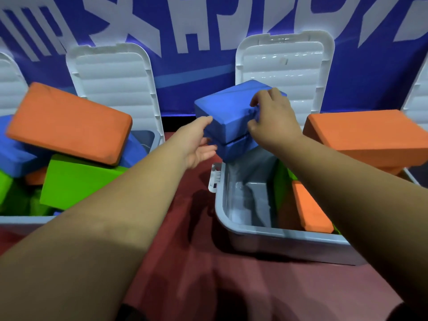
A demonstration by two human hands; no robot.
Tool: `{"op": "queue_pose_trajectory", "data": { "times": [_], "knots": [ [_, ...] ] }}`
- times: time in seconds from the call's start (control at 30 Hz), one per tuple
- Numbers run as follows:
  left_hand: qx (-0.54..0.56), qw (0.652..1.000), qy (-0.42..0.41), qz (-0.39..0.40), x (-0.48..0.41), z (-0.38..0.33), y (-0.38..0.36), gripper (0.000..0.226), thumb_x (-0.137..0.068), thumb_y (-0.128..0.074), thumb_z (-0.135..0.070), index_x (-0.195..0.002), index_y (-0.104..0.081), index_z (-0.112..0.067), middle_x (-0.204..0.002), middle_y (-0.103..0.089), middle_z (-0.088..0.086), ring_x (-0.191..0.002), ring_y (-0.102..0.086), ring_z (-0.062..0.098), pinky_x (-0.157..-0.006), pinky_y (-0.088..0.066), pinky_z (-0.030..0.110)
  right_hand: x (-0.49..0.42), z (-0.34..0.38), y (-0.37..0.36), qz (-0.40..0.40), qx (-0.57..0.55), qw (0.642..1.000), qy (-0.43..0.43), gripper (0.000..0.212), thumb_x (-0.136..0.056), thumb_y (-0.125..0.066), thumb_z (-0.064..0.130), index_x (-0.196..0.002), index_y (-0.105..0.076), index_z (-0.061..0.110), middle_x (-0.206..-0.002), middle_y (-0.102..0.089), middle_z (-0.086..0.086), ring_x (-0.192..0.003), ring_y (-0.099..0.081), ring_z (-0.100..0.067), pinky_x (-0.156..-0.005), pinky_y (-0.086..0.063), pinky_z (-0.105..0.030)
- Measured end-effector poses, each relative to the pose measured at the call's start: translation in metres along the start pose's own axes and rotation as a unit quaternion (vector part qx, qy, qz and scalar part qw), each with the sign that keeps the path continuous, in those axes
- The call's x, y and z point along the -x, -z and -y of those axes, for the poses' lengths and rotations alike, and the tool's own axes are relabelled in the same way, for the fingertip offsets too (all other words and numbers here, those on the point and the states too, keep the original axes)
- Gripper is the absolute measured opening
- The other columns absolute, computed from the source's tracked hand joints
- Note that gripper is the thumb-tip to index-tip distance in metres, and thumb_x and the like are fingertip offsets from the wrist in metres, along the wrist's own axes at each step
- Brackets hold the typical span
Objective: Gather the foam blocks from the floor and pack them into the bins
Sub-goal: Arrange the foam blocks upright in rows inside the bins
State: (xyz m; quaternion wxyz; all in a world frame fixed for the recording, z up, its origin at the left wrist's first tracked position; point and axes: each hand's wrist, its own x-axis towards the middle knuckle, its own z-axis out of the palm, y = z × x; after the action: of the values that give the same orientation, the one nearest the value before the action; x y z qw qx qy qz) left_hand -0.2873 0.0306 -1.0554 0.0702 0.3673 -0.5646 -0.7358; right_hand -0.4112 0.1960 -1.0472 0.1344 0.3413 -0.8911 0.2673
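Observation:
Two stacked blue foam blocks (225,114) hang over the far left corner of the right grey bin (273,237). My right hand (271,117) grips the upper one from the right side, fingers curled over its top edge. My left hand (196,142) is open with its palm against the blocks' left and lower side. Inside that bin stand an orange block (310,207) and a green one (281,179). A large orange block (368,137) lies across the bin's right rim.
The left bin (23,221) is heaped with an orange block (69,123), green blocks (74,179) and blue ones (14,156). White lids (115,82) stand open against a blue banner wall. Red floor (196,262) runs between the bins.

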Motion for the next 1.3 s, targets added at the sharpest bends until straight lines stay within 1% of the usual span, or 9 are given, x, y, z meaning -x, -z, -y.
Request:
{"op": "queue_pose_trajectory", "data": {
  "times": [0.2, 0.3, 0.47, 0.67, 0.8, 0.9, 1.03, 1.13, 1.3],
  "knots": [
    [0.04, 0.999, -0.03, -0.017, -0.005, 0.0, -0.008, 0.041, -0.097, -0.065, -0.037, -0.134, -0.061, -0.019, -0.123, -0.068, 0.008, -0.091, -0.077, 0.025, -0.066, -0.061, 0.033, 0.006, 0.006, -0.006, 0.055, 0.107, 0.988, 0.094, 0.066, -0.077, -0.063, 0.036, -0.141, -0.048, 0.027, -0.135, -0.048, -0.003, -0.115, -0.045, -0.035, -0.099, -0.042, -0.047],
    [0.051, 0.998, -0.021, -0.017, -0.011, -0.001, -0.005, 0.042, -0.096, -0.065, -0.035, -0.134, -0.061, -0.016, -0.122, -0.07, 0.013, -0.086, -0.078, 0.024, -0.072, -0.063, 0.034, 0.009, 0.004, -0.008, 0.047, 0.124, 0.986, 0.104, 0.07, -0.077, -0.067, 0.038, -0.143, -0.046, 0.026, -0.136, -0.046, -0.004, -0.118, -0.044, -0.035, -0.1, -0.041, -0.046],
    [0.062, 0.998, -0.01, -0.01, -0.013, -0.001, -0.005, 0.047, -0.094, -0.073, -0.044, -0.133, -0.061, -0.021, -0.121, -0.07, 0.008, -0.096, -0.075, 0.022, -0.082, -0.061, 0.036, 0.013, 0.002, -0.008, 0.034, 0.137, 0.982, 0.124, 0.073, -0.074, -0.07, 0.038, -0.142, -0.046, 0.023, -0.136, -0.046, -0.005, -0.116, -0.045, -0.035, -0.098, -0.042, -0.045],
    [0.114, 0.993, 0.001, 0.014, -0.008, -0.006, -0.007, 0.048, -0.098, -0.06, -0.042, -0.131, -0.056, -0.007, -0.101, -0.077, 0.001, -0.091, -0.075, 0.018, -0.064, -0.056, 0.029, 0.014, -0.004, 0.002, -0.028, 0.152, 0.977, 0.147, 0.092, -0.072, -0.075, 0.048, -0.15, -0.039, 0.017, -0.143, -0.046, -0.01, -0.122, -0.047, -0.038, -0.104, -0.041, -0.049],
    [0.06, 0.998, -0.022, 0.005, -0.008, -0.004, -0.005, 0.031, -0.099, -0.056, -0.035, -0.121, -0.061, -0.013, -0.092, -0.08, -0.003, -0.086, -0.074, 0.019, -0.067, -0.055, 0.031, 0.009, -0.004, 0.015, -0.06, 0.146, 0.978, 0.138, 0.078, -0.072, -0.071, 0.044, -0.142, -0.045, 0.021, -0.133, -0.053, -0.006, -0.113, -0.051, -0.037, -0.096, -0.044, -0.048],
    [-0.07, 0.993, -0.054, -0.077, -0.015, 0.006, -0.004, 0.021, -0.097, -0.059, -0.029, -0.111, -0.066, -0.015, -0.089, -0.071, 0.0, -0.072, -0.065, 0.018, -0.063, -0.051, 0.029, 0.008, -0.007, 0.028, -0.074, 0.132, 0.982, 0.116, 0.076, -0.07, -0.068, 0.042, -0.139, -0.046, 0.017, -0.127, -0.053, -0.007, -0.107, -0.05, -0.036, -0.091, -0.044, -0.048],
    [-0.203, 0.975, -0.021, -0.086, -0.021, 0.022, -0.005, 0.057, -0.094, -0.065, -0.057, -0.136, -0.056, -0.018, -0.121, -0.063, 0.01, -0.092, -0.066, 0.026, -0.076, -0.056, 0.035, 0.01, -0.015, 0.048, -0.095, 0.12, 0.985, 0.077, 0.072, -0.069, -0.068, 0.044, -0.132, -0.047, 0.015, -0.122, -0.051, -0.009, -0.102, -0.048, -0.035, -0.088, -0.044, -0.049],
    [-0.184, 0.982, 0.011, -0.04, -0.024, 0.03, -0.016, 0.069, -0.092, -0.063, -0.068, -0.142, -0.052, -0.022, -0.127, -0.064, 0.011, -0.095, -0.068, 0.027, -0.077, -0.054, 0.037, 0.013, -0.023, 0.064, -0.096, 0.066, 0.992, 0.04, 0.068, -0.071, -0.07, 0.044, -0.127, -0.047, 0.013, -0.123, -0.047, -0.008, -0.106, -0.046, -0.034, -0.088, -0.044, -0.045],
    [-0.097, 0.994, -0.013, -0.044, -0.033, 0.038, -0.032, 0.061, -0.091, -0.074, -0.053, -0.137, -0.053, -0.02, -0.117, -0.068, 0.004, -0.094, -0.068, 0.021, -0.065, -0.048, 0.032, 0.02, -0.036, 0.087, -0.108, -0.013, 0.994, -0.014, 0.065, -0.073, -0.075, 0.045, -0.123, -0.047, 0.016, -0.121, -0.045, -0.001, -0.107, -0.047, -0.024, -0.082, -0.046, -0.041]
  ]
}}
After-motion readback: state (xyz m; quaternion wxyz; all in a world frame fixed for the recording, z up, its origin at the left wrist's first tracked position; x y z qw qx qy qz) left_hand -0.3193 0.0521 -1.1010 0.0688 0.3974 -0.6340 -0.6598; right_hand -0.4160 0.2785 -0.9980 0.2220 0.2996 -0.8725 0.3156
